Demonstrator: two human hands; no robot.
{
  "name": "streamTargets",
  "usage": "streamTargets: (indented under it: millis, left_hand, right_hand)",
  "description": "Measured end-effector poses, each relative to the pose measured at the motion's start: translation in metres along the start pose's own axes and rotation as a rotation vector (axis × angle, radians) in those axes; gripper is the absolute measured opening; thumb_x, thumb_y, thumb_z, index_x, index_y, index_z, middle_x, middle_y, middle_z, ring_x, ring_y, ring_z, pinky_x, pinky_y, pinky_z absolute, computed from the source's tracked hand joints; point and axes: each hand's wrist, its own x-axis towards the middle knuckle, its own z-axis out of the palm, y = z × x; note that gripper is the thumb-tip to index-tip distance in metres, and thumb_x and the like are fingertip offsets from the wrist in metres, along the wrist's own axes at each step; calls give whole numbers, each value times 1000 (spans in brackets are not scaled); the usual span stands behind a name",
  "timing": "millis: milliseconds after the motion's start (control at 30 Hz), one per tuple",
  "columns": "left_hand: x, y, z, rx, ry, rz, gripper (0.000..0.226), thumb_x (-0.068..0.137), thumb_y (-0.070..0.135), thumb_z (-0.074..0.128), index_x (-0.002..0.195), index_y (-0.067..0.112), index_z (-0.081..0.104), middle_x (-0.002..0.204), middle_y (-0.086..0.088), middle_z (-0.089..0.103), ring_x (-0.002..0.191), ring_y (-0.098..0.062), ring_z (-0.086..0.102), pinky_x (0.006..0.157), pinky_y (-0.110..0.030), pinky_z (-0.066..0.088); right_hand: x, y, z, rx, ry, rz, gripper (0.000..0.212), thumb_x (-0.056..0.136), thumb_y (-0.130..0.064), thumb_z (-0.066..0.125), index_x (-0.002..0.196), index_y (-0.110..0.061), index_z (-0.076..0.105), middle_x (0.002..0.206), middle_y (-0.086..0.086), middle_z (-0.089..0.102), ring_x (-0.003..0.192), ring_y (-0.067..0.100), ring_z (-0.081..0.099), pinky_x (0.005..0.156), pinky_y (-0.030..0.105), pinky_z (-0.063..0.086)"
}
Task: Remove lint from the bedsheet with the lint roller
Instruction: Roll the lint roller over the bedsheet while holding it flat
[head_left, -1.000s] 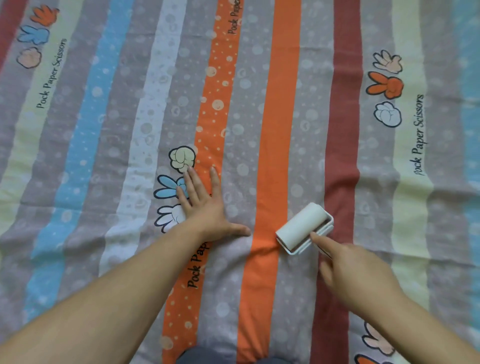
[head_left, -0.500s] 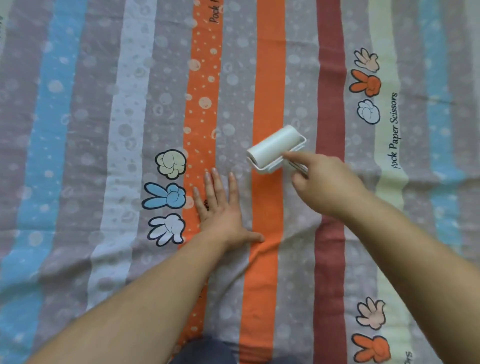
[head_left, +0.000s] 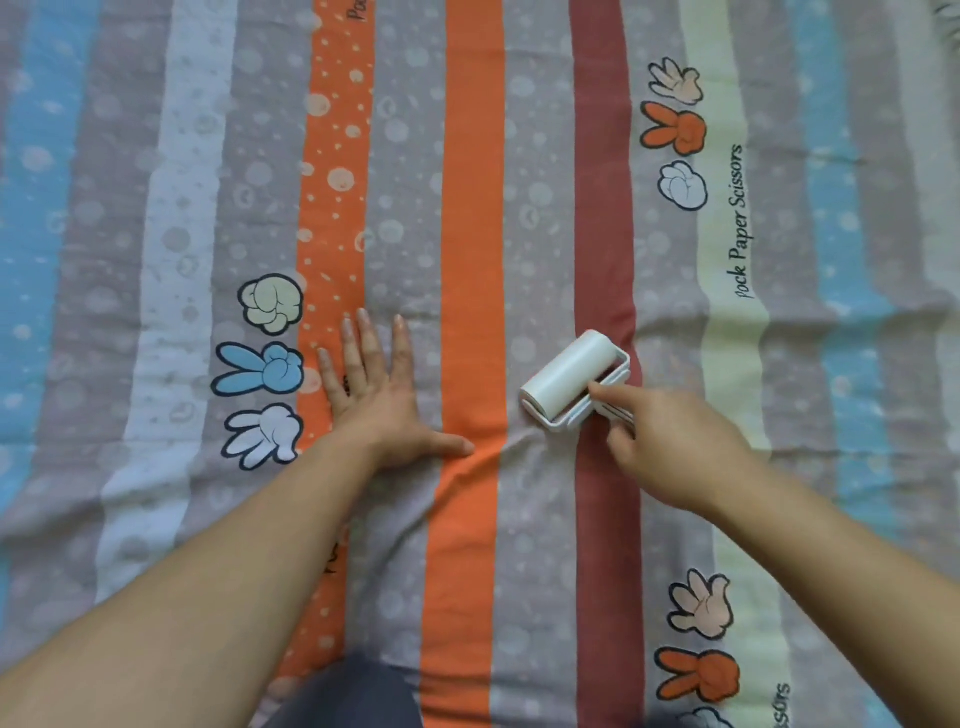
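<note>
A striped bedsheet (head_left: 472, 208) with orange, grey, blue and dark red bands fills the view. The white lint roller (head_left: 569, 376) lies on the sheet, its drum across the grey band and the dark red stripe. My right hand (head_left: 670, 447) grips the roller's handle, with the index finger stretched along its frame. My left hand (head_left: 379, 400) presses flat on the sheet to the left of the plain orange stripe, fingers straight and spread, thumb pointing right. The handle is mostly hidden under my right hand.
Cartoon hand prints (head_left: 265, 371) and "Paper Scissors" lettering (head_left: 740, 223) mark the sheet. The fabric wrinkles slightly around the roller and my left thumb. A dark-clothed knee (head_left: 348, 696) shows at the bottom edge.
My right hand pushed the roller away up the sheet, then drew it back toward me and to the right, onto the dark red stripe. My left hand stayed pressed flat.
</note>
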Motion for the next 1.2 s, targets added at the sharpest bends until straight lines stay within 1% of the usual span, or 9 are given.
streamTargets:
  millis: [233,467,567,633,700,767,867,1033,1200]
  left_hand:
    - [-15,80,18,-45,49,-95,177,35,94,71,140,17,-48,149,-26,-48,139,-37,-47,114,-63,-22]
    - [-31,122,37,-78,42,-96,176,37,93,73,139,20,-51,147,-24,-51,136,-35,-50,115,-61,-22]
    - [-33,137,43,-90,38,-118,177,35,93,73,136,18,-53,144,-25,-54,133,-36,-52,114,-60,-24]
    - [-33,138,44,-100,51,-128,178,34,94,72,137,18,-52,144,-25,-54,134,-35,-52,115,-59,-24]
    - [-34,136,44,-111,60,-120,177,34,95,71,139,20,-51,145,-25,-53,135,-35,-52,116,-59,-23]
    - [-34,133,45,-123,65,-102,176,34,94,71,139,21,-51,145,-24,-53,135,-34,-52,116,-58,-22]
    - [-27,129,47,-156,67,-70,176,34,92,73,139,23,-51,144,-22,-56,133,-32,-55,116,-57,-24]
    - [-20,122,53,-188,55,-44,176,35,92,74,139,24,-51,142,-20,-58,131,-31,-56,114,-56,-27]
    - [-20,124,51,-152,62,-50,176,37,93,72,141,19,-49,142,-24,-56,134,-36,-52,115,-58,-25]
  right_hand:
    - [-53,74,26,11,-10,-47,53,90,-29,42,141,-45,41,122,-4,63,105,21,59,69,30,43]
    - [-77,126,13,110,-164,-140,52,91,-24,42,139,-42,45,137,-11,55,118,14,55,92,30,48]
    - [-89,143,-16,108,-244,-159,48,93,-28,44,135,-50,45,125,-17,60,88,3,58,72,22,47]
    - [-89,147,-39,155,-288,-134,46,92,-31,46,130,-57,47,96,-23,61,61,-4,54,54,16,39]
    - [-77,137,-56,185,-208,-141,45,91,-32,47,129,-57,47,90,-22,62,52,-4,51,50,16,36]
    - [-48,115,-60,214,-7,-205,47,93,-30,47,135,-50,47,115,-13,66,71,-3,56,65,23,45]
    - [19,68,-49,228,210,-245,43,95,-27,45,136,-38,48,126,2,63,110,28,58,88,39,50]
    - [85,33,-16,135,155,-208,51,93,-23,42,141,-39,41,130,7,58,113,33,55,87,40,48]
    - [45,79,1,56,130,-159,54,93,-29,45,144,-44,35,124,8,61,107,32,58,80,38,48]
